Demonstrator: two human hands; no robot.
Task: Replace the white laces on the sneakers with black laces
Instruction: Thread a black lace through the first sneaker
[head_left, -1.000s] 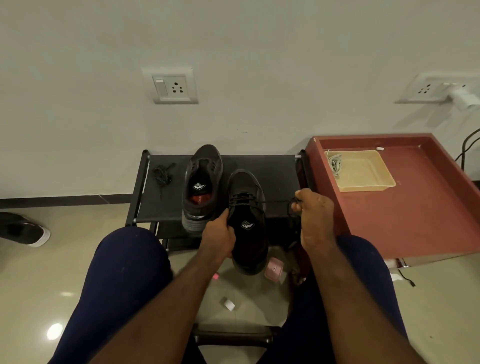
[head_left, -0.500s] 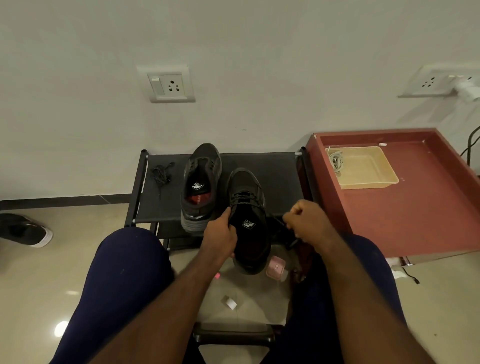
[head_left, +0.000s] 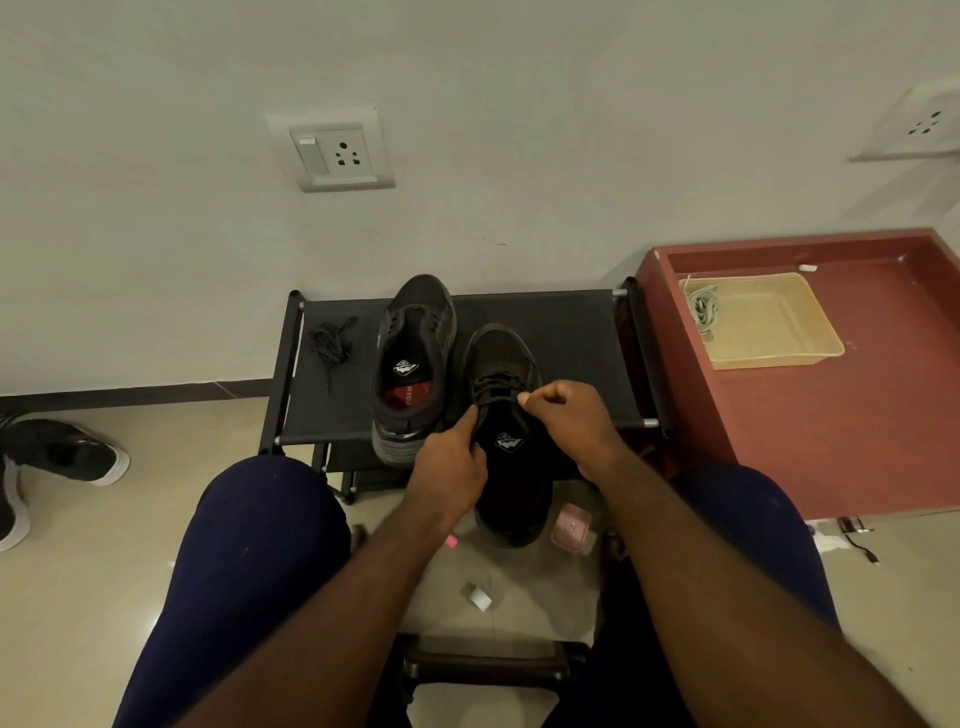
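The left hand (head_left: 449, 467) grips the near black mesh sneaker (head_left: 511, 467) at the left edge of its collar, thumb up against the tongue, fingers wrapped out of sight under the side; the sneaker's heel points toward the person and hangs off the front of the low black fabric-topped shoe rack (head_left: 571, 338), while its right flank is hidden behind the right forearm. The right hand (head_left: 571, 421) is curled tight, thumb and forefinger pinching the black lace (head_left: 496, 387) at the uppermost crossings; black on black makes the strand between the fingertips hard to follow, and the lace's free ends cannot be made out.

The second black sneaker (head_left: 413, 364) stands on the rack just left of the first, unlaced as far as can be seen, its red insole showing; a loose bundle of black lace (head_left: 331, 340) lies well to its left. The pale, greyish-white laces (head_left: 702, 309) lie heaped in the left corner of a beige plastic tray (head_left: 779, 358) on the red-brown rimmed table (head_left: 857, 441).

A pink object (head_left: 571, 527) on the floor is partly covered by the right arm; dark shoes with white soles (head_left: 62, 457) are cut off at the left edge; a wall socket (head_left: 924, 127) is cut off at the right.
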